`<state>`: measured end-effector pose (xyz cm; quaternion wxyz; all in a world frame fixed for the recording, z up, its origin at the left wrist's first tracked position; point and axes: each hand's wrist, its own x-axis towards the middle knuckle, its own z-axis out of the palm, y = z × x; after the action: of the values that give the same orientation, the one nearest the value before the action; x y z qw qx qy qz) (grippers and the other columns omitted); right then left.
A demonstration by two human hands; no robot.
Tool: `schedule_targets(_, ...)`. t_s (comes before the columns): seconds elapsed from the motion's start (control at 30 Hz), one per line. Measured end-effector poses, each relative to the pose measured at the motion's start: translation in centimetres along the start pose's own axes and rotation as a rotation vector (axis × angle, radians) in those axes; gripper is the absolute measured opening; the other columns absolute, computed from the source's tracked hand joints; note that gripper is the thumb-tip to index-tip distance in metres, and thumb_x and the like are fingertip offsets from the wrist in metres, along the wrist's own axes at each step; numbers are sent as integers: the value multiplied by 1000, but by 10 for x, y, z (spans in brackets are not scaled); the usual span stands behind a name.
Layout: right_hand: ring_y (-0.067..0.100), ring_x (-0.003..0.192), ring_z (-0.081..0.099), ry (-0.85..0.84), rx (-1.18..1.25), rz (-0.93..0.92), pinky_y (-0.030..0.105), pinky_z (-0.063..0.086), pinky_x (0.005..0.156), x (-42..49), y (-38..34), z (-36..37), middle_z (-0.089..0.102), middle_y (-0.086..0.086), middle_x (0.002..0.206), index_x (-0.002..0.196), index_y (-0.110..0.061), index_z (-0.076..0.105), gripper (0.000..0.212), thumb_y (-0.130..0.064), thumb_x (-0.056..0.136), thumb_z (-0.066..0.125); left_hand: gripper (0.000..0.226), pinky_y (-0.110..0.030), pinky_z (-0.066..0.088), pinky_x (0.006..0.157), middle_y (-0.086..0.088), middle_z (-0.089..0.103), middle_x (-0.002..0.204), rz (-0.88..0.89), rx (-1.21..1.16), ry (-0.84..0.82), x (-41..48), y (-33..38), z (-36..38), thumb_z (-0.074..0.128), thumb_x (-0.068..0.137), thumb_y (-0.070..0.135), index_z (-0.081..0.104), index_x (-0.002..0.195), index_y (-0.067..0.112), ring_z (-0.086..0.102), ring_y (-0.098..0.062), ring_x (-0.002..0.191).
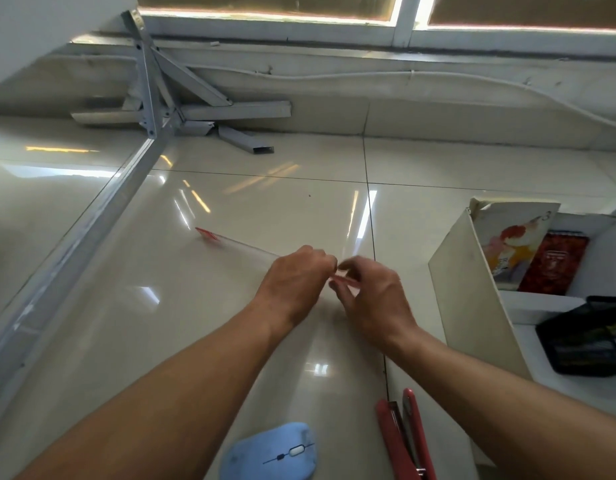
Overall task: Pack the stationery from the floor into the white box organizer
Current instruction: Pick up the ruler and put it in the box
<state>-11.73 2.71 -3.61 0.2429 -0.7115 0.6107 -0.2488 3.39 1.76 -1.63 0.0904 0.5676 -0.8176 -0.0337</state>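
Currently the clear ruler [244, 245] with red ends lies flat on the glossy floor tiles [161, 306], both hands meeting at its near end. Left hand [294, 284] is curled with fingers pinched together at the ruler's edge; right hand [370, 299] has fingers bent and slightly apart around the red tip. Can't tell if either actually has it clamped yet. White box organizer [473, 292] sits just to the right, already holding a picture book [507, 244], a dark red notebook [552, 263] and a black mesh holder [583, 337]. Still left on the floor: ruler, red stapler [402, 436], blue mouse [270, 453] near the person. Judgement: partly done, several items to go.
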Motion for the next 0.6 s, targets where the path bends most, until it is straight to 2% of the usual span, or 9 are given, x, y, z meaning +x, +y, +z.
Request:
schedule_targets(0.07,12,93,70,109,224,138,23,57,80,9,-3,-10,72,-2,102,130,-20,62,59,-34,80,88,19,-30,50,71,-4,70,103,-30,-84,140,8,2,-13,58,100,11,70,114,16,64,-21,95)
schedule_targets(0.13,9,90,72,155,459,309,24,58,78,19,-8,-18,75,-5,99,129,-26,62,67,-37,71,94,16,-23,47,72,-4,73,102,-78,-193,280,19,5,-31,62,99,12,72,112,13,67,-18,91)
schedule_targets(0.2,11,91,76,108,670,386,30,63,82,28,-15,-21,79,-2,99,121,-27,68,55,-33,72,93,15,-26,54,77,-3,75,100,-123,-319,393,30,10,-50,66,97,13,73,110,11,69,-17,89)
schedule_targets(0.3,11,92,77,13,802,324,29,62,82,38,-32,-17,80,2,103,112,-23,75,31,-22,83,86,11,-34,58,79,2,76,93,-209,-531,564,43,17,-76,69,97,16,74,105,12,70,-13,85)
schedule_targets(0.4,1,77,74,-43,820,244,19,54,73,45,-49,-10,81,-4,95,107,-20,78,18,-13,90,79,13,-23,56,77,12,72,88,-259,-641,650,54,18,-94,72,94,19,75,106,15,68,-2,80)
schedule_targets(0.47,3,80,74,-68,781,238,19,54,73,46,-56,-7,81,-6,93,107,-20,78,17,-13,92,77,14,-8,49,73,24,64,81,-340,-729,698,56,15,-101,75,91,24,76,105,19,64,8,76)
schedule_targets(0.5,7,84,76,-81,774,241,21,57,74,44,-58,-5,81,-5,92,105,-22,78,15,-15,92,77,16,-5,48,70,25,64,79,-394,-782,720,57,12,-104,76,90,26,76,105,21,63,10,76)
schedule_targets(0.53,10,85,78,-93,786,244,23,60,75,42,-60,-4,81,-4,89,101,-23,78,12,-16,92,78,17,-6,49,71,23,67,81,-454,-835,733,56,8,-105,77,89,27,76,106,21,65,10,77)
schedule_targets(0.6,9,82,77,-106,782,240,20,62,72,36,-63,-3,81,-5,88,99,-22,78,10,-17,90,80,20,-16,57,76,14,74,90,-581,-954,744,55,0,-105,77,89,27,75,108,20,69,4,80)
